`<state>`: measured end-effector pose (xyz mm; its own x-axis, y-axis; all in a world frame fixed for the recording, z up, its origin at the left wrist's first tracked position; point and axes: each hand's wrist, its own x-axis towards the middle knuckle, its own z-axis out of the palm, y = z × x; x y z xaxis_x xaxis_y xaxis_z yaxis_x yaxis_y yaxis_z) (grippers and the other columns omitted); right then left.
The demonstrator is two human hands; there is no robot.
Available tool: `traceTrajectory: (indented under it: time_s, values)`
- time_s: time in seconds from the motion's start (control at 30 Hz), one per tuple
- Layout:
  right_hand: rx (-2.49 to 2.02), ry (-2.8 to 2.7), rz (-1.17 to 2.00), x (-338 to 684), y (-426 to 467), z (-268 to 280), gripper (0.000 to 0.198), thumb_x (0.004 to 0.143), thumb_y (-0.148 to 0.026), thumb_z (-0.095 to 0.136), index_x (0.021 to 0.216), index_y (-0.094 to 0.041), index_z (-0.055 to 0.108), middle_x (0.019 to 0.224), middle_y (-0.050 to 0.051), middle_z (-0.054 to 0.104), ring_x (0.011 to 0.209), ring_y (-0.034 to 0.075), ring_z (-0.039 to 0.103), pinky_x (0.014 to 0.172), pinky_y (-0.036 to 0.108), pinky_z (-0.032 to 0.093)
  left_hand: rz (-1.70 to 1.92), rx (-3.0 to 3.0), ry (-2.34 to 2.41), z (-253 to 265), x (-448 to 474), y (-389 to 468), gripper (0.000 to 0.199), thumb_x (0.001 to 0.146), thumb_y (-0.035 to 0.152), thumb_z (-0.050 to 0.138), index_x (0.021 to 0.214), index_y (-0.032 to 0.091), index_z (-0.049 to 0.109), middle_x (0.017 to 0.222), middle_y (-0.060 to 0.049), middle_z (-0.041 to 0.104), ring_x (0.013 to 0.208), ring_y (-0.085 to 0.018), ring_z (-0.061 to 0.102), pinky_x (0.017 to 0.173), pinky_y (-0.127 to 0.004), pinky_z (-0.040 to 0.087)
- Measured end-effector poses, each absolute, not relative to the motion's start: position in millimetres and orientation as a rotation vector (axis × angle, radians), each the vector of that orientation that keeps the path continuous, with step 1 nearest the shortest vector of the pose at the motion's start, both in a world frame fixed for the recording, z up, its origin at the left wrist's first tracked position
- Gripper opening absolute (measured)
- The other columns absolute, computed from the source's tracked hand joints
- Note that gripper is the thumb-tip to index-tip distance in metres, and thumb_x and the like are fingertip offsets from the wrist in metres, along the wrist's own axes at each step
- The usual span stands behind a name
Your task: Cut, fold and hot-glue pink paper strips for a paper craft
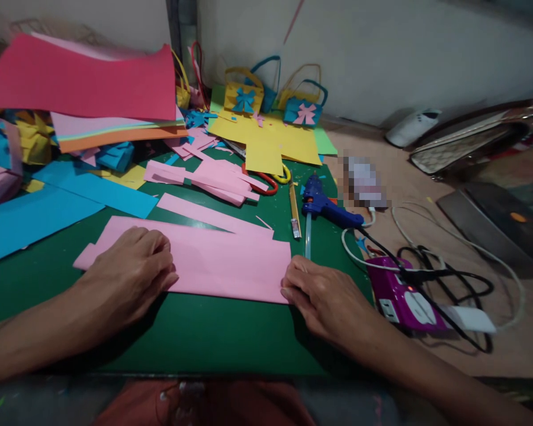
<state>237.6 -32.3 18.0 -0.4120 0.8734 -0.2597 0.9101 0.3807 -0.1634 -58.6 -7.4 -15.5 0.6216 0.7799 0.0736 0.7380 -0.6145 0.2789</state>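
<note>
A folded sheet of pink paper lies on the green table in front of me. My left hand is closed, its curled fingers pressing on the left part of the sheet. At the sheet's right end my right hand pinches the lower corner between thumb and fingers. A narrow pink paper strip rests just behind the sheet. Beyond it are pink paper cut-outs in a loose pile, with red-handled scissors partly under them.
A blue glue gun and a pencil lie right of centre. A purple power strip with tangled cables sits at right. Blue paper strips and stacked coloured sheets fill the left. Small paper bags stand at the back.
</note>
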Motion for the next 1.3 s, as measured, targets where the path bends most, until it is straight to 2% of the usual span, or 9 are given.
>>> traceTrajectory:
  time_s: [0.33, 0.7, 0.97, 1.3]
  values:
    - [1.590, 2.536, -0.491, 235.8, -36.6, 22.8, 0.021, 0.085, -0.011, 0.043, 0.066, -0.018, 0.051, 0.076, 0.002, 0.053, 0.062, 0.012, 0.047, 0.055, 0.025, 0.031, 0.242, 2.572, 1.197, -10.2, -60.4, -8.7, 0.032, 0.092, 0.026, 0.034, 0.071, 0.017, 0.057, 0.085, -0.008, 0.051, 0.078, -0.021, 0.040, 0.068, -0.038, 0.033]
    - [1.600, 2.432, -0.338, 232.8, -32.5, 19.2, 0.017, 0.085, -0.013, 0.045, 0.070, -0.017, 0.052, 0.078, 0.003, 0.055, 0.061, 0.012, 0.051, 0.052, 0.026, 0.027, 0.296, 2.604, 1.200, -12.7, -60.2, -8.8, 0.028, 0.090, 0.022, 0.038, 0.069, 0.018, 0.056, 0.084, -0.008, 0.049, 0.077, -0.020, 0.041, 0.067, -0.036, 0.033]
    - [1.541, 2.580, -0.226, 240.2, -32.2, 10.2, 0.018, 0.084, -0.012, 0.043, 0.069, -0.018, 0.050, 0.073, 0.003, 0.054, 0.058, 0.013, 0.052, 0.051, 0.025, 0.029, 0.272, 2.615, 1.221, -12.6, -55.8, -6.4, 0.033, 0.091, 0.023, 0.034, 0.068, 0.015, 0.057, 0.082, -0.009, 0.050, 0.075, -0.021, 0.041, 0.066, -0.038, 0.034]
    - [1.469, 2.785, -0.088, 246.9, -30.0, -0.2, 0.024, 0.088, -0.016, 0.034, 0.068, -0.020, 0.046, 0.067, 0.002, 0.051, 0.050, 0.012, 0.050, 0.046, 0.025, 0.031, 0.176, 2.623, 1.235, -5.9, -52.1, -1.9, 0.030, 0.088, 0.022, 0.038, 0.068, 0.014, 0.058, 0.077, -0.008, 0.051, 0.070, -0.019, 0.039, 0.062, -0.035, 0.032]
